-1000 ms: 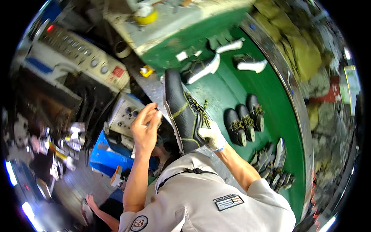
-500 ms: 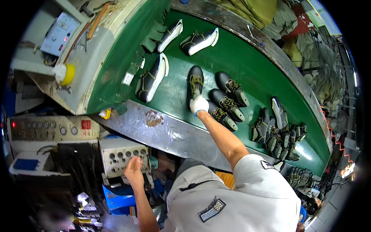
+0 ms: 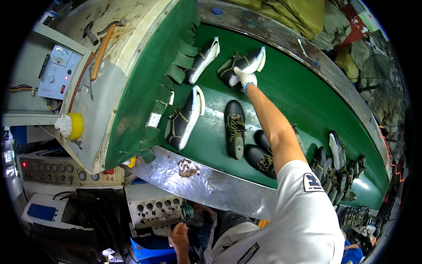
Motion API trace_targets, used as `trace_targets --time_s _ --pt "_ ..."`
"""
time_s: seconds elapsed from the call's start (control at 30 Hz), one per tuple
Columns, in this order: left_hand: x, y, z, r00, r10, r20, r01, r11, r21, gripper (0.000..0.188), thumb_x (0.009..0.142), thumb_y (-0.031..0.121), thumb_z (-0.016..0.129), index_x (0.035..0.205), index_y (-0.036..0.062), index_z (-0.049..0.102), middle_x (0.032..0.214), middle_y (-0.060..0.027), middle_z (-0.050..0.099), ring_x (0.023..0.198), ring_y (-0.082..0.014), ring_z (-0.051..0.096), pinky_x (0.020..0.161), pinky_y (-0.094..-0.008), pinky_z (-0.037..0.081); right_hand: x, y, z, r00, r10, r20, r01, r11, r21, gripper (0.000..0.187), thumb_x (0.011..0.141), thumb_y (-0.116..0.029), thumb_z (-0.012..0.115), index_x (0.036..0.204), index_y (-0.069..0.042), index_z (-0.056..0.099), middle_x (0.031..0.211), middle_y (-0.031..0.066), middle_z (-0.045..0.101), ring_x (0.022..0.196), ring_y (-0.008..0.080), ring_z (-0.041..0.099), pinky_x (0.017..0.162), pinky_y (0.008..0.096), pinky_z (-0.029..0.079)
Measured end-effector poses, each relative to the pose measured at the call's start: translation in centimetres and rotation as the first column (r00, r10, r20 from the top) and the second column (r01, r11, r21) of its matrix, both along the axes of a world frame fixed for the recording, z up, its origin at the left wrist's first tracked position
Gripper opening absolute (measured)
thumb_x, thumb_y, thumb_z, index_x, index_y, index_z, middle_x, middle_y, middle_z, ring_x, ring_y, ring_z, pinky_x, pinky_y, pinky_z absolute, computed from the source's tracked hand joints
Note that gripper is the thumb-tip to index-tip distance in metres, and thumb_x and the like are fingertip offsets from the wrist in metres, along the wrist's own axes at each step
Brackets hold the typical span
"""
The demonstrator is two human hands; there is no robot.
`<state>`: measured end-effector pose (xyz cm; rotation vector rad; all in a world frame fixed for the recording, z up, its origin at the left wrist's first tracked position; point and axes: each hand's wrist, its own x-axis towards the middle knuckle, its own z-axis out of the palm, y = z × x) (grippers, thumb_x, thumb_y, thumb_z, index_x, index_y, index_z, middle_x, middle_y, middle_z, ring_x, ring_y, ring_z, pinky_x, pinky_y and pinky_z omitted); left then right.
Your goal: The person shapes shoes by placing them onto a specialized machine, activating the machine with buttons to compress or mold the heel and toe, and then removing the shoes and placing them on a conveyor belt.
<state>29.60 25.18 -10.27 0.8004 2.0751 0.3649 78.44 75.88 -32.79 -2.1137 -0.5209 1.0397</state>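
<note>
My right hand (image 3: 247,79), in a white glove, is stretched far across the green conveyor belt (image 3: 290,97). It grips a black shoe with a white sole (image 3: 248,61) lying on its side. My left hand (image 3: 179,233) hangs low by a grey control box (image 3: 156,207), fingers curled, with nothing seen in it. A black laced shoe (image 3: 234,127) stands on the belt beside my right forearm. Left of it lie two more white-soled shoes, one near (image 3: 184,119) and one farther (image 3: 203,59).
More black shoes (image 3: 259,156) sit near my right shoulder, and several others (image 3: 338,167) crowd the belt to the right. Green flaps (image 3: 169,75) hang at the belt's left end. A hammer (image 3: 103,46) and a yellow roll (image 3: 75,126) rest on the machine housing. A steel rim (image 3: 198,180) borders the belt.
My right hand let go of the black laced shoe on the belt and reached farther to the white-soled shoe. My left hand dropped lower and its fingers curled in.
</note>
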Motion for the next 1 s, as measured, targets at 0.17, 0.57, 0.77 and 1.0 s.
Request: trace_targets --time_s 0.17,0.57,0.77,1.0 --pt "1.0 -2.2 -2.0 0.996 0.059 0.073 -0.059 0.998 -0.006 0.027 0.097 0.012 0.066 0.114 -0.0081 0.07 0.098 -0.0178 0.074 0.084 -0.0227 0.072 0.071 -0.0361 0.058 0.6 3.9 -5.2 0.91 -0.407 0.078 0.404 0.913 0.057 0.084 0.066 -0.037 0.093 0.127 0.009 0.058 0.114 0.0211 0.07 0.098 0.0315 0.072 0.083 0.0392 0.06" --pt "-4.6 1.0 7.2 0.912 0.198 0.36 -0.327 0.88 0.345 0.029 0.098 0.01 0.065 0.123 -0.0035 0.065 0.106 -0.0104 0.073 0.094 -0.0172 0.069 0.083 -0.0291 0.054 -22.1 -30.6 17.3 -0.363 0.216 -0.907 0.215 0.966 0.144 0.09 0.081 -0.051 0.078 0.151 -0.007 0.043 0.15 0.019 0.049 0.135 0.0402 0.049 0.116 0.0579 0.037" --pt "-11.3 1.4 13.4 0.805 0.238 0.543 -0.531 0.696 0.483 0.048 0.095 0.021 0.071 0.133 -0.0058 0.058 0.113 -0.0143 0.071 0.095 -0.0193 0.07 0.079 -0.03 0.057 -38.7 -42.2 25.0 -0.271 0.198 -0.942 -0.161 0.955 0.248 0.047 0.103 -0.027 0.052 0.139 0.003 0.052 0.131 0.019 0.063 0.11 0.0296 0.067 0.097 0.0411 0.056" --pt "-21.3 -14.1 14.2 0.618 0.53 0.581 -0.786 0.43 0.444 0.026 0.09 0.014 0.077 0.106 -0.0051 0.071 0.089 -0.0077 0.072 0.077 -0.0133 0.068 0.067 -0.0282 0.058 -51.4 -51.9 32.1 -0.145 0.541 -0.828 -0.671 0.561 0.484 0.057 0.097 -0.037 0.065 0.138 0.002 0.054 0.121 0.0127 0.068 0.102 0.0226 0.07 0.089 0.0358 0.059"
